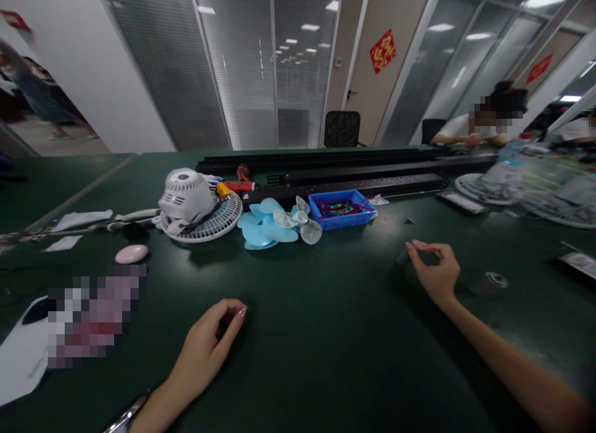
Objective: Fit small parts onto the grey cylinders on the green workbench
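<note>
My left hand rests on the dark green table, its fingers curled in and the thumb tip close to the index finger. No object shows in it. Farther right, my right hand is closed in a pinch just over the tabletop. A small greyish patch shows by its fingertips; whether it is a held piece or a shadow I cannot make out. Beside that wrist stands a small grey cylinder. Ahead of both hands lie light blue fan blades, a translucent fan blade and a blue bin of wires.
A white fan body sits on a round grille, near an orange power drill. Long black rails line the back. A pink oval object lies left. Across the table sits a person.
</note>
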Demonstrator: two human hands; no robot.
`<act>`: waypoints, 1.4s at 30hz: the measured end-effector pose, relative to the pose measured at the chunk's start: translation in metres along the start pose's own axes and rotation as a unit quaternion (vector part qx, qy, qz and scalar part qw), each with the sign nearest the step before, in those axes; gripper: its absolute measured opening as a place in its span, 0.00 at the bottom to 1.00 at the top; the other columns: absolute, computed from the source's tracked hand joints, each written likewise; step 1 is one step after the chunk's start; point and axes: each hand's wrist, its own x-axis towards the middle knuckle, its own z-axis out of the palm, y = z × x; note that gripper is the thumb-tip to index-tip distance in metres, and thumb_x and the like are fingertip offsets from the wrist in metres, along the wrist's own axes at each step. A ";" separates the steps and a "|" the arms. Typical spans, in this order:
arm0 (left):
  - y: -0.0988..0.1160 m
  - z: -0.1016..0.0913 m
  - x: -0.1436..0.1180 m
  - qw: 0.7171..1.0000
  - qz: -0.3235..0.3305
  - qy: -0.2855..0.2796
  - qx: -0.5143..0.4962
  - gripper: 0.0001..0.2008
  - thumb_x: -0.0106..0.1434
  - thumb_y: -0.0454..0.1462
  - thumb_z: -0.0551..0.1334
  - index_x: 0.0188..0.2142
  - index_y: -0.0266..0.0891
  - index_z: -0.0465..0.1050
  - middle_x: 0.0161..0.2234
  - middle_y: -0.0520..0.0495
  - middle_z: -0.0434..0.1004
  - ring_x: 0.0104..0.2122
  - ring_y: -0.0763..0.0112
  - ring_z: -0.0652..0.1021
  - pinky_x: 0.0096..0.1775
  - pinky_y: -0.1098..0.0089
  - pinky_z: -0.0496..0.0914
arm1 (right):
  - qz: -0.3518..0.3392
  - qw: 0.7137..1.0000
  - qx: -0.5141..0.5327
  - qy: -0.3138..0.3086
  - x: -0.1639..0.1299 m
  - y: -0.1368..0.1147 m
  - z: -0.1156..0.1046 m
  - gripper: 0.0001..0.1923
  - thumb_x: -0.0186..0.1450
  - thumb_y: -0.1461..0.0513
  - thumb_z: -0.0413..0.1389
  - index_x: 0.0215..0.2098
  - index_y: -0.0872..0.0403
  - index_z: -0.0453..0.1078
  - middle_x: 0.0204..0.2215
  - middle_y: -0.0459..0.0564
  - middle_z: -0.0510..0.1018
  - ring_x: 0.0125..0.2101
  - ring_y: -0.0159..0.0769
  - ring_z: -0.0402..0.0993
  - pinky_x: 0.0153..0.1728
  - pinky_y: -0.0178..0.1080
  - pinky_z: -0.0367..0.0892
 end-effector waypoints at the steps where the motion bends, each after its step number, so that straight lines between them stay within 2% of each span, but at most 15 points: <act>1: 0.001 0.000 0.000 1.000 0.005 0.001 0.004 0.17 0.67 0.50 0.54 0.42 0.42 0.72 0.35 0.48 0.78 0.31 0.68 0.76 0.34 0.69 0.71 | -0.004 1.000 -0.003 0.000 0.000 0.000 0.000 0.16 0.58 0.53 0.65 0.33 0.52 0.66 0.33 0.50 0.80 0.38 0.43 0.80 0.45 0.46 0.74; 6: -0.001 0.002 0.002 0.999 0.038 0.016 0.009 0.16 0.68 0.48 0.53 0.42 0.40 0.71 0.35 0.48 0.78 0.32 0.68 0.76 0.37 0.68 0.71 | -0.018 1.000 -0.020 -0.005 -0.002 0.001 0.000 0.18 0.57 0.51 0.65 0.35 0.53 0.67 0.36 0.52 0.79 0.39 0.43 0.78 0.46 0.46 0.71; 9: -0.005 0.004 0.001 0.998 0.054 0.045 -0.008 0.15 0.68 0.48 0.54 0.42 0.39 0.71 0.34 0.48 0.78 0.32 0.69 0.76 0.36 0.69 0.70 | -0.026 0.999 -0.021 -0.002 -0.003 0.006 0.002 0.27 0.52 0.49 0.67 0.42 0.54 0.68 0.44 0.56 0.77 0.43 0.46 0.76 0.47 0.48 0.70; 11: -0.007 0.006 -0.001 0.996 0.056 0.057 -0.029 0.15 0.67 0.47 0.55 0.42 0.39 0.70 0.33 0.48 0.77 0.32 0.69 0.76 0.37 0.69 0.69 | 0.001 0.999 -0.029 -0.030 -0.002 0.012 0.004 0.34 0.48 0.48 0.68 0.47 0.55 0.67 0.47 0.59 0.76 0.43 0.47 0.75 0.46 0.49 0.70; 13: -0.007 0.011 -0.005 0.995 0.040 0.076 -0.056 0.14 0.67 0.45 0.55 0.42 0.38 0.70 0.32 0.48 0.77 0.32 0.69 0.77 0.37 0.68 0.69 | 0.055 0.995 -0.034 -0.078 -0.002 0.018 0.007 0.38 0.47 0.48 0.69 0.50 0.57 0.67 0.43 0.59 0.78 0.38 0.46 0.77 0.43 0.48 0.71; 15: -0.004 0.016 -0.010 0.993 0.024 0.097 -0.056 0.13 0.66 0.44 0.56 0.42 0.38 0.70 0.31 0.48 0.77 0.32 0.69 0.76 0.37 0.68 0.69 | 0.101 0.988 -0.026 -0.111 -0.002 0.022 0.011 0.35 0.47 0.50 0.69 0.48 0.59 0.69 0.37 0.57 0.80 0.34 0.44 0.77 0.40 0.46 0.71; 18: 0.004 0.025 -0.022 0.991 0.011 0.130 -0.034 0.12 0.65 0.43 0.57 0.41 0.38 0.70 0.30 0.48 0.78 0.31 0.69 0.76 0.37 0.68 0.68 | 0.129 0.986 -0.003 -0.105 -0.001 0.023 0.014 0.28 0.47 0.51 0.69 0.40 0.60 0.73 0.32 0.58 0.80 0.32 0.41 0.77 0.40 0.43 0.71; 23: 0.018 0.031 -0.035 0.989 0.043 0.142 -0.007 0.12 0.65 0.44 0.57 0.41 0.39 0.71 0.31 0.48 0.78 0.31 0.68 0.77 0.36 0.68 0.68 | 0.163 0.979 -0.019 -0.121 0.004 0.014 0.005 0.23 0.46 0.50 0.68 0.31 0.59 0.74 0.26 0.56 0.80 0.29 0.40 0.77 0.37 0.42 0.71; 26: 0.028 0.034 -0.039 0.989 0.078 0.128 0.004 0.14 0.66 0.46 0.57 0.41 0.39 0.72 0.32 0.47 0.79 0.31 0.68 0.77 0.35 0.68 0.69 | 0.148 0.979 0.026 -0.135 -0.007 -0.013 0.004 0.22 0.47 0.49 0.67 0.30 0.58 0.75 0.26 0.54 0.81 0.29 0.40 0.78 0.36 0.41 0.73; 28: 0.038 0.039 -0.046 0.987 0.105 0.122 0.004 0.15 0.66 0.46 0.56 0.42 0.39 0.73 0.35 0.46 0.79 0.33 0.67 0.77 0.36 0.67 0.70 | 0.120 0.970 0.107 -0.183 -0.029 -0.050 0.007 0.23 0.50 0.48 0.67 0.34 0.58 0.76 0.29 0.54 0.82 0.31 0.40 0.79 0.37 0.41 0.74; 30: 0.052 0.046 -0.057 0.984 0.140 0.112 0.002 0.15 0.67 0.47 0.57 0.44 0.40 0.74 0.37 0.45 0.79 0.36 0.66 0.78 0.39 0.66 0.71 | 0.097 0.930 0.215 -0.281 -0.061 -0.099 0.010 0.24 0.53 0.48 0.66 0.39 0.57 0.76 0.35 0.56 0.83 0.34 0.41 0.80 0.40 0.43 0.74; 32: 0.066 0.052 -0.070 0.977 0.182 0.116 -0.002 0.17 0.65 0.47 0.59 0.48 0.41 0.73 0.44 0.44 0.79 0.42 0.64 0.77 0.44 0.63 0.72 | 0.073 0.869 0.291 -0.394 -0.097 -0.150 0.011 0.22 0.54 0.50 0.66 0.41 0.56 0.77 0.39 0.56 0.82 0.38 0.42 0.80 0.43 0.44 0.74; 35: 0.079 0.055 -0.084 0.972 0.204 0.115 -0.018 0.21 0.65 0.46 0.60 0.55 0.41 0.70 0.49 0.42 0.77 0.48 0.62 0.76 0.49 0.61 0.71 | 0.037 0.800 0.346 -0.489 -0.139 -0.207 0.006 0.21 0.55 0.54 0.67 0.44 0.55 0.76 0.39 0.53 0.82 0.40 0.41 0.79 0.45 0.43 0.73; 38: 0.082 0.052 -0.090 0.975 0.210 0.077 -0.020 0.16 0.67 0.45 0.59 0.49 0.42 0.75 0.46 0.44 0.79 0.46 0.63 0.77 0.49 0.62 0.71 | 0.024 0.783 0.347 -0.515 -0.156 -0.229 -0.002 0.18 0.57 0.56 0.65 0.43 0.55 0.76 0.37 0.51 0.82 0.38 0.41 0.79 0.43 0.43 0.73; 42: 0.081 0.045 -0.088 0.972 0.224 0.067 -0.006 0.13 0.66 0.44 0.60 0.42 0.43 0.79 0.43 0.45 0.81 0.45 0.63 0.77 0.49 0.62 0.70 | -0.003 0.792 0.331 -0.513 -0.156 -0.230 -0.007 0.18 0.57 0.55 0.66 0.43 0.55 0.76 0.36 0.49 0.81 0.37 0.40 0.78 0.42 0.42 0.72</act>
